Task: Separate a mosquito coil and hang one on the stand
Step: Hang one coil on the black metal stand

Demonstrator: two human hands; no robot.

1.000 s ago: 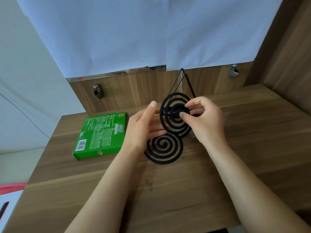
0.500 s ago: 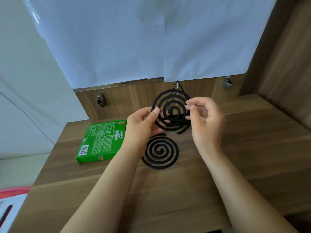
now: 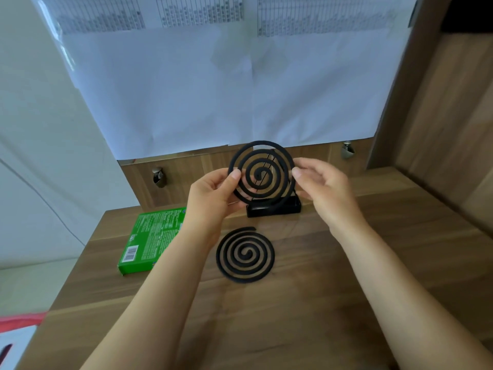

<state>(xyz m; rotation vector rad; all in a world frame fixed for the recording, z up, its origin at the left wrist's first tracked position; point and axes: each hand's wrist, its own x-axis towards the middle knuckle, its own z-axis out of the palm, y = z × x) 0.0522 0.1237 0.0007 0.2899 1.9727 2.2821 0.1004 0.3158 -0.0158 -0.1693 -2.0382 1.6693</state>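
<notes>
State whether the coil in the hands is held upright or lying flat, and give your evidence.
Upright. The held coil faces the camera as a full spiral, pinched at its edges by both hands, with the stand behind; the other coil lies flat.

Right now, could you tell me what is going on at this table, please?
A person holds one black mosquito coil upright by its rim, left hand on one side and right hand on the other, in front of the black stand. It does not look hung yet. The second coil lies flat on the wooden table, with a green box to its left.
</notes>
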